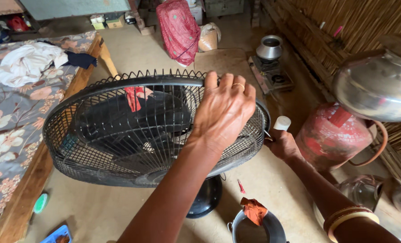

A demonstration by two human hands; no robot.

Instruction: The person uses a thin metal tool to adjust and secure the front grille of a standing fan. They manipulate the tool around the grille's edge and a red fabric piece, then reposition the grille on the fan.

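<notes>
left hand [223, 112]: palm down on top rim of the fan cage, fingers curled over the black rim band, clamped on it. Ring on one finger.
right hand [282, 143]: at the cage's right edge, wrapped round a tool with a white cylindrical handle [282, 123]; handle stands up out of the fist. Thin metal tip pokes left toward the rim, looks like it touches near the rim band. Bangles on that forearm.
fan cage [119, 135]: black wire grille, tilted face-up toward the camera, centre of view. Dark blades visible through the wires, plus a red cloth bit [133, 96] behind or inside the top; cannot tell which.
fan base [206, 198]: round, black, on the floor under the cage, mostly hidden by the left forearm.
floor near base: small red item [241, 186]; metal pot with orange cloth [253, 210] on its rim, bottom edge of view.
right side: red gas cylinder [329, 137] just beside the right hand, steel vessel [378, 85] above it, close to the lens.
far: small gas stove [272, 74] with steel pot [270, 47]; red mesh bag [179, 29].
left side: bed with floral sheet [11, 121], white cloth [27, 63] heaped on it.
</notes>
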